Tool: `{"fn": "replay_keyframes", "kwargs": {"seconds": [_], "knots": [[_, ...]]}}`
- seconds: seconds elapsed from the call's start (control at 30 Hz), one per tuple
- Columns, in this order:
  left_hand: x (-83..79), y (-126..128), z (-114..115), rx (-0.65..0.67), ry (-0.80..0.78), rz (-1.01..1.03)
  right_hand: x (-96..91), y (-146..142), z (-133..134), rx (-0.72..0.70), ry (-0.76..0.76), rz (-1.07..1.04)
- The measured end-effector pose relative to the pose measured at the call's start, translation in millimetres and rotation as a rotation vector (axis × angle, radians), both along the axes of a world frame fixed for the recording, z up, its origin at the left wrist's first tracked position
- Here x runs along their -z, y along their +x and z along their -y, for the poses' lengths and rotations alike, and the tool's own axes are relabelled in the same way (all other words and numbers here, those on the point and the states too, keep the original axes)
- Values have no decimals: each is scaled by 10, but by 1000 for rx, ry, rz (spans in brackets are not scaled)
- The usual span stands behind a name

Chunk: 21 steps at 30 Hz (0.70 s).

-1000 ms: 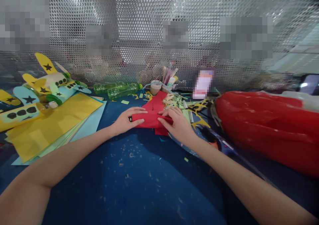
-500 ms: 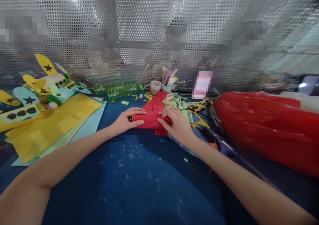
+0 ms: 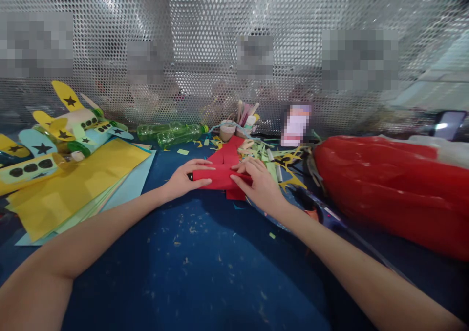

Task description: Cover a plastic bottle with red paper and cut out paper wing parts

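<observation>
Between both hands is a piece of red paper (image 3: 216, 177), curved into a roll, with a small black end showing at its left side. My left hand (image 3: 182, 178) grips that left end, thumb below and fingers above. At the right part of the roll, my right hand (image 3: 258, 182) pinches the paper edge between thumb and fingers. What lies inside the roll is mostly hidden. More red paper (image 3: 234, 148), cut in strips, lies just behind and under it on the blue table (image 3: 190, 272).
Left are bottle airplanes (image 3: 84, 121) with star marks and stacked coloured paper (image 3: 80, 184). Green bottles (image 3: 181, 134), a cup (image 3: 227, 130) and paper scraps (image 3: 262, 153) lie behind. A phone (image 3: 296, 125), a glue gun (image 3: 324, 211) and a red bag (image 3: 388, 189) are right.
Both hands keep their hold on the red paper roll, with hardly any movement. The view has shifted very slightly.
</observation>
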<state>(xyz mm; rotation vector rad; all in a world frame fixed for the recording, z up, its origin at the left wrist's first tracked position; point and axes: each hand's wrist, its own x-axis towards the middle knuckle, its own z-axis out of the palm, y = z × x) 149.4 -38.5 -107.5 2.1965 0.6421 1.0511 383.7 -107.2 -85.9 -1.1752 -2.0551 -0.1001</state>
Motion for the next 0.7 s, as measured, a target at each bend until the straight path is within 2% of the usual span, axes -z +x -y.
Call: {"fn": "replay_keyframes", "kwargs": {"seconds": [0.7], "knots": [[-27, -1, 16, 50, -27, 8, -28, 14, 16, 18, -62, -69]]}}
